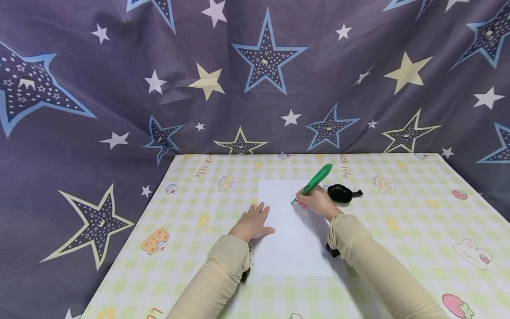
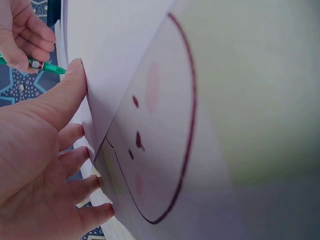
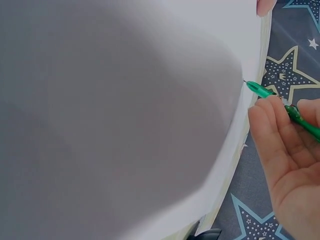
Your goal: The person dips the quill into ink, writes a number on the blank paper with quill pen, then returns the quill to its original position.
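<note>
A white sheet of paper [image 1: 284,250] lies on the table in the head view. My right hand [image 1: 317,201] pinches a green pen with a broad leaf- or feather-like top [image 1: 320,177], its tip at the upper part of the sheet. In the right wrist view, the slim green pen [image 3: 260,90] points its fine tip at the paper, with thumb and fingers around the barrel. My left hand [image 1: 253,222] rests across the sheet's left edge, fingers spread. The left wrist view shows its thumb [image 2: 67,97] on the paper's edge. No marks on the sheet are discernible.
Right of the sheet's upper corner sits a rounded glossy black object [image 1: 340,194] with a short tail. A checked green-and-white cloth with cartoon prints [image 1: 414,221] covers the table. Behind its far edge hangs a dark star-patterned curtain [image 1: 247,110].
</note>
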Action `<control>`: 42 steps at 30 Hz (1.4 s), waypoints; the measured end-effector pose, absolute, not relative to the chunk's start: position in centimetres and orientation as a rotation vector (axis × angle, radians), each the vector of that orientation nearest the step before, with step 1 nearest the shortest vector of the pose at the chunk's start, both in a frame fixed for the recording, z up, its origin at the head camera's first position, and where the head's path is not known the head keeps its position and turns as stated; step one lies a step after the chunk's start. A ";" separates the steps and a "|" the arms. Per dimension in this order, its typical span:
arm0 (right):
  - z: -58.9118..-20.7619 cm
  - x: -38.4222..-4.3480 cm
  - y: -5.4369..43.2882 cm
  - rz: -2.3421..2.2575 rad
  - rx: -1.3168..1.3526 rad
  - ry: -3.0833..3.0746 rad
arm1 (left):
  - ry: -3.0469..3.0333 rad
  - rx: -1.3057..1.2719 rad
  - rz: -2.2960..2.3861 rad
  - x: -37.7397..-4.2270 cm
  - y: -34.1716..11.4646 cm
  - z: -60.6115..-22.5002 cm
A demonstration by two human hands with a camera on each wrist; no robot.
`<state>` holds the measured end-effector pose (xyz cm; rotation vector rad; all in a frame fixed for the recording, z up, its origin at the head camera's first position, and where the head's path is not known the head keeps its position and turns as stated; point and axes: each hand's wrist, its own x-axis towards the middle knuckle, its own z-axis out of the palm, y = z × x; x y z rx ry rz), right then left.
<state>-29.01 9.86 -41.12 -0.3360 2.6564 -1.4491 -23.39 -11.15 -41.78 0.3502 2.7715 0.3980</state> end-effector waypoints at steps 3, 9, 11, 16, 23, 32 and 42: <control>-41.2 -28.9 9.8 -1.457 -0.343 2.649 | 2.770 0.345 0.400 -23.4 -11.2 -41.7; -41.2 -28.7 9.8 -1.487 -0.363 2.623 | 2.770 0.344 0.398 -23.3 -11.2 -41.8; -41.2 -28.5 9.8 -1.493 -0.359 2.617 | 2.771 0.344 0.394 -23.3 -11.2 -41.8; -41.2 -28.4 9.8 -1.473 -0.358 2.613 | 2.772 0.341 0.395 -23.5 -11.2 -41.9; -41.2 -28.1 9.9 -1.446 -0.344 2.618 | 2.772 0.342 0.382 -23.5 -11.1 -41.7; -40.9 -27.4 9.9 -1.444 -0.387 2.626 | 2.775 0.353 0.371 -23.5 -11.1 -41.6; -40.9 -26.8 9.9 -1.450 -0.396 2.614 | 2.776 0.362 0.380 -23.4 -11.2 -41.6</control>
